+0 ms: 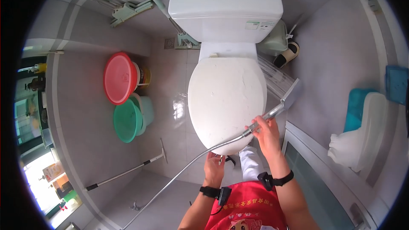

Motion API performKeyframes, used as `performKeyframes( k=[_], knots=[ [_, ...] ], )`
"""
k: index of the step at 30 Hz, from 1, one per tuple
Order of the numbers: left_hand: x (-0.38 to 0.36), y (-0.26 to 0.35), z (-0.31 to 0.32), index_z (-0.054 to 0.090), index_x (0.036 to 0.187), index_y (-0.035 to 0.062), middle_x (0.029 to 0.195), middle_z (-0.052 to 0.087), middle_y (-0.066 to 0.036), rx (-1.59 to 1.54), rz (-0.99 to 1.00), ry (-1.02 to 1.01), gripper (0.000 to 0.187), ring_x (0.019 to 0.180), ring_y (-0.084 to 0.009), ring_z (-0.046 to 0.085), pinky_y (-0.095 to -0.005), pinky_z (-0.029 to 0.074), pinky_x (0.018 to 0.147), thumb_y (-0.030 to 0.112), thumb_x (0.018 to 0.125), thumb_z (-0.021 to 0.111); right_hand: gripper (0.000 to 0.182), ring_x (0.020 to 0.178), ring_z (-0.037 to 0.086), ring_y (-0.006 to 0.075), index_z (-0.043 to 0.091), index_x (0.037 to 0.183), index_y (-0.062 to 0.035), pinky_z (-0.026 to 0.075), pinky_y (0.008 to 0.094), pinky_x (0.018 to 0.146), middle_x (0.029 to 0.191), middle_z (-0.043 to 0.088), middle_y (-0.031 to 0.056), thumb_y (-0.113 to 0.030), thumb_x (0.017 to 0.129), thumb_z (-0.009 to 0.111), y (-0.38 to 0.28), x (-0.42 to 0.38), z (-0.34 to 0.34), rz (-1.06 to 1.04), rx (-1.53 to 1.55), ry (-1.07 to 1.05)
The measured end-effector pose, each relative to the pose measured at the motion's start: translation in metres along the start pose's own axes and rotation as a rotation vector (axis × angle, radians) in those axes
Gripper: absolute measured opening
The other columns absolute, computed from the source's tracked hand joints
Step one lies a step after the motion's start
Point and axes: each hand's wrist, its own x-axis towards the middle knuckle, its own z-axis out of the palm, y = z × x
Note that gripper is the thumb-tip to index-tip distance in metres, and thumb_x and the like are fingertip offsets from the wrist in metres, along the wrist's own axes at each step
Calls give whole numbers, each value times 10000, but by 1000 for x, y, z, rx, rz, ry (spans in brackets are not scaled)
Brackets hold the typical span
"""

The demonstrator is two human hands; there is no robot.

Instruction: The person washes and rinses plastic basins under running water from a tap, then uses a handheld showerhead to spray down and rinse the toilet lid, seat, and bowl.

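Observation:
My right hand (266,131) is closed around the handle of a chrome shower head (275,111), to the right of the toilet's front. Its broad head points up and left, and clear streaks that look like water spray (275,76) run beside the bowl. From the handle a metal hose (183,171) curves down to the lower left. The white toilet lid (228,98) is down, with wet-looking marks on it. At its front edge my left hand (214,168) grips the lid from below, the fingertips partly hidden.
Behind the lid stands the toilet tank (226,0). Red (120,78) and green basins (128,120) lean at the left wall, near a floor squeegee (132,173). A mop (164,8) stands at the back left. A slipper (286,54) and bin (275,38) are right of the tank.

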Motion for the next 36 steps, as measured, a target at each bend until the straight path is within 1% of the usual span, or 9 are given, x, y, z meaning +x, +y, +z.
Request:
performKeyframes(
  k=[4,9,13,21,24,27,30,33,36],
  knots=[
    [-18,10,0,412,1260,9,1279,486,-112,-126,-35,-53,511,1194,-262,489,-438,396,1045,-110,764,384,243,922,543,138,477,946,-71,481,318,854,973,519,35,-110,848,696,18,-30,-14,-148,-469,177],
    [-17,16,-12,447,1099,-45,1212,511,-158,-281,-87,-118,308,1203,-300,486,-474,377,1090,-58,796,390,238,795,513,103,507,911,-74,420,265,704,848,526,-4,-148,827,717,46,-47,-12,21,-310,155],
    [-9,9,-26,438,1055,-47,1178,511,-181,-321,-109,-100,233,1188,-323,494,-492,366,1097,17,833,407,220,707,473,85,500,887,-85,402,265,628,792,507,-14,-142,826,703,75,-32,-33,-93,-288,216],
    [24,-3,-30,301,1234,-5,1204,473,-199,-381,-155,176,477,1149,-359,504,-530,402,1020,243,894,526,224,711,524,102,481,899,-76,424,251,647,807,538,13,-119,826,688,100,-13,-43,13,-341,138],
    [53,-12,-35,273,1289,5,1233,468,-212,-452,-194,282,594,1151,-354,500,-520,393,1022,311,872,567,263,774,526,108,465,948,-99,429,282,723,876,544,10,-124,826,697,109,-13,-41,-246,-536,212],
    [125,-43,-71,304,1329,42,1299,433,-181,-459,-242,199,685,1199,-324,459,-520,332,1051,448,849,575,300,819,496,110,451,990,-137,408,322,784,944,524,-2,-128,828,703,95,-26,-20,-64,-95,119],
    [145,-51,-64,254,1423,55,1338,404,-144,-430,-271,342,776,1208,-296,457,-505,318,1059,480,849,558,285,1014,548,150,448,1011,-207,411,430,915,1069,541,8,-115,863,675,74,-27,-4,-78,-125,81],
    [128,-39,-37,377,1353,59,1293,456,-137,-328,-249,441,642,1182,-259,457,-445,335,1033,466,875,515,266,973,546,146,446,1030,-185,465,422,882,1027,536,5,-79,885,643,38,-26,28,-207,-43,2],
    [131,-43,-36,346,1399,62,1370,421,-158,-147,-156,257,674,1256,-281,427,-463,309,1068,470,886,503,232,936,543,140,446,1040,-160,505,427,863,1001,522,13,-56,905,604,6,-20,48,-213,15,-15]
  ],
)
